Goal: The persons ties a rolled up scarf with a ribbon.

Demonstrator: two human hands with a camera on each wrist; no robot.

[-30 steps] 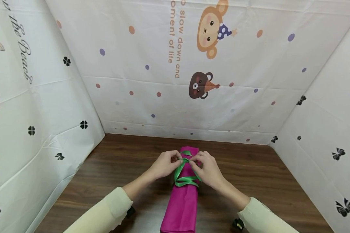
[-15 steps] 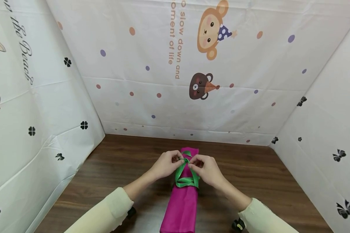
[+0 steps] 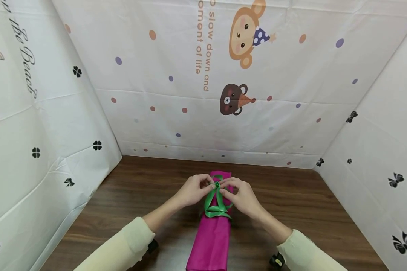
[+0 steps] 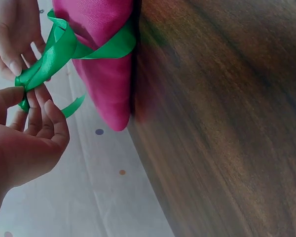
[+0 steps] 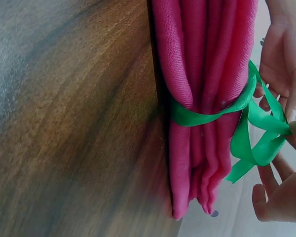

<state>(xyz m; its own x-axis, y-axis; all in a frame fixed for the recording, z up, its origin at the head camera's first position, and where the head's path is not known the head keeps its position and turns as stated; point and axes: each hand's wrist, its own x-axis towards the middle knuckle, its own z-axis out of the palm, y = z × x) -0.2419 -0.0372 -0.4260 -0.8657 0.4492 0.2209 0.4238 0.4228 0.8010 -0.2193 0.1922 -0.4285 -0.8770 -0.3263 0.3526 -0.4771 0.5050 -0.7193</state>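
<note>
Left hand (image 3: 192, 190) pinching green ribbon (image 3: 216, 201) at crossing; right hand (image 3: 241, 196) pinching other strand beside it. Ribbon already circling rolled magenta cloth (image 3: 213, 237), lying mid-surface (image 3: 129, 195), far end. Knot forming, not tightened; bow not yet made.

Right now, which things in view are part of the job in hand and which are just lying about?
In hand:
green ribbon, looped round the roll, pinched by both hands
magenta cloth roll
left hand
right hand

Just there:
wooden table
printed backdrop sheets on three sides
</note>
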